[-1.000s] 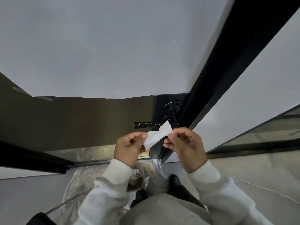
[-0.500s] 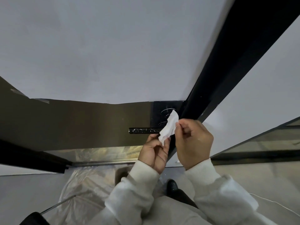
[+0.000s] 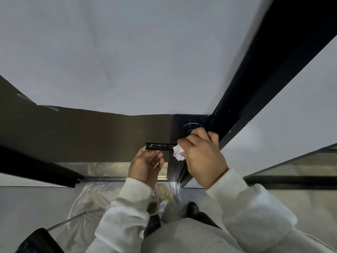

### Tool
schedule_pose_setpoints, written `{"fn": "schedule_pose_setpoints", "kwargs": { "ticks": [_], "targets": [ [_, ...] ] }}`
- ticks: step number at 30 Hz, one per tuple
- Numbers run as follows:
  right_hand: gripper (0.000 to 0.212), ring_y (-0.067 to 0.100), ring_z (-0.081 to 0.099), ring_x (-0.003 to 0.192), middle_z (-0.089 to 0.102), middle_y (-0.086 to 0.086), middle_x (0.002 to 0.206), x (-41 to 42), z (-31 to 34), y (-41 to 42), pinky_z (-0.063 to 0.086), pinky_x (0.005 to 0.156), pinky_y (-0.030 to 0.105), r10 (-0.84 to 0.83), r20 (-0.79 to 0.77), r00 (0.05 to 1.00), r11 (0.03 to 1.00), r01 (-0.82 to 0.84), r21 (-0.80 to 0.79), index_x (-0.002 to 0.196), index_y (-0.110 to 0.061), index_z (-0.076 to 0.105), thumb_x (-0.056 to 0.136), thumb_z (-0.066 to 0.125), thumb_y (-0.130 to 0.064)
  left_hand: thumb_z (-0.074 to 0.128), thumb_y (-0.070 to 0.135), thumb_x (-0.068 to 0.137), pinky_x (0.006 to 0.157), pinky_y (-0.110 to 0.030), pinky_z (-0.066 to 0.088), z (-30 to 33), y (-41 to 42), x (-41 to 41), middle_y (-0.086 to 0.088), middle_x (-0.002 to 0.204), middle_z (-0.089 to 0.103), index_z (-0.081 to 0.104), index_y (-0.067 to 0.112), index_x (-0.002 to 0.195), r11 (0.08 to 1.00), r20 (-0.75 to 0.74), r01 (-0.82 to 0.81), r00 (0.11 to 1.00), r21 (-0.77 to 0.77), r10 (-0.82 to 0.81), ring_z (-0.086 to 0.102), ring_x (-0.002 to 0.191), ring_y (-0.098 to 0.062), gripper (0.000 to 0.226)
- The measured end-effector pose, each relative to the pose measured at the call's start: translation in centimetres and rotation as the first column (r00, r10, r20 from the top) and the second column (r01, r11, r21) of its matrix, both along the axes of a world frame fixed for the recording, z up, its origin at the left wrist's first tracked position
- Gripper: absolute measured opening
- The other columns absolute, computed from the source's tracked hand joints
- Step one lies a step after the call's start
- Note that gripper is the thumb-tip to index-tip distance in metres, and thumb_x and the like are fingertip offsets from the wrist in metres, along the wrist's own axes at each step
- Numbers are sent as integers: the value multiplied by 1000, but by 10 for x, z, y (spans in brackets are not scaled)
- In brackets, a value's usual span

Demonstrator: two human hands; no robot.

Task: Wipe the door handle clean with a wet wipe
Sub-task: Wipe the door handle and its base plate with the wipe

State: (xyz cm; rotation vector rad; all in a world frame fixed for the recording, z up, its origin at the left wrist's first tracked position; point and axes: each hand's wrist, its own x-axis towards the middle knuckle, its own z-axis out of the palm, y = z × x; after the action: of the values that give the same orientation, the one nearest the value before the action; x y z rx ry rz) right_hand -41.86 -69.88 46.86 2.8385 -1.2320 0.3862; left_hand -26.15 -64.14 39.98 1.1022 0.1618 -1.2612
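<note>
A black lever door handle (image 3: pixel 160 146) sticks out to the left from a dark lock plate (image 3: pixel 179 126) on the door. My right hand (image 3: pixel 202 156) is closed around the handle's inner end, bunching the white wet wipe (image 3: pixel 178 152) against it; only a crumpled corner of the wipe shows below the fingers. My left hand (image 3: pixel 145 166) hovers just under the handle's free end with its fingers loosely curled and nothing in it.
A black door frame (image 3: pixel 255 84) runs diagonally up to the right, next to my right hand. The pale door panel (image 3: pixel 127 52) fills the upper view. Clear plastic sheeting (image 3: pixel 91 199) covers the floor below, by my dark shoes (image 3: pixel 192 207).
The wipe was held stretched between both hands. My left hand has let go of it, and my right hand has carried it up and closed it around the handle.
</note>
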Motion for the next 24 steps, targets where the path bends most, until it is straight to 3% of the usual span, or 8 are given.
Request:
{"fn": "schedule_pose_setpoints", "kwargs": {
  "ticks": [2,4,8,10,14,17,20,24],
  "targets": [
    [19,32,61,92,66,4,74,15,14,-3,28,86,44,23,-102,994,998,-17,65,80,-13,67,65,75,-3,47,-10,87,61,-28,54,10,5,14,-11,76,67,68,11,94,997,135,20,991,-77,-9,66,66,-19,30],
    [19,33,59,96,67,7,86,31,26,1,32,91,45,59,-213,975,987,-25,157,92,-13,65,76,63,-2,48,-15,88,65,-27,55,23,9,24,-10,81,72,75,11,91,992,376,73,926,-100,-30,67,72,-19,37],
    [28,38,64,99,64,12,107,64,39,11,46,86,43,114,-217,970,967,-58,250,116,-11,60,90,51,-4,62,-18,81,73,-19,54,39,17,38,11,77,76,76,21,82,980,851,199,520,-33,-77,68,74,-3,41],
    [29,40,64,99,62,14,108,82,41,19,49,78,42,149,-157,976,957,-102,271,121,-9,60,94,51,-7,65,-11,77,75,-18,54,45,21,43,15,76,74,73,21,83,974,902,226,424,-23,-77,66,73,-1,34],
    [31,33,63,84,62,12,100,100,31,25,42,60,33,283,-11,959,940,-275,202,125,-8,61,95,54,-11,66,-3,76,77,-30,54,48,30,64,2,79,70,68,14,83,986,910,164,412,-29,-42,64,77,-13,18],
    [35,35,68,79,71,14,102,83,18,24,57,62,39,300,309,903,922,-358,151,119,-7,70,89,51,-7,62,-16,83,82,-33,56,52,29,68,-8,89,72,72,6,94,974,926,226,367,6,-91,67,83,-13,26],
    [29,32,69,88,75,12,104,39,4,22,58,77,40,73,671,738,992,-125,30,101,-4,78,83,60,10,68,-4,86,87,-27,57,56,24,52,-1,93,75,76,14,96,945,958,322,248,61,-146,70,87,-6,22],
    [18,24,66,85,73,6,98,1,-20,12,55,76,38,-292,756,586,941,319,116,92,-13,82,83,76,1,75,28,84,91,-30,55,57,13,31,12,96,76,79,27,99,875,980,448,-10,183,-200,69,92,-2,16]
  ]
}}
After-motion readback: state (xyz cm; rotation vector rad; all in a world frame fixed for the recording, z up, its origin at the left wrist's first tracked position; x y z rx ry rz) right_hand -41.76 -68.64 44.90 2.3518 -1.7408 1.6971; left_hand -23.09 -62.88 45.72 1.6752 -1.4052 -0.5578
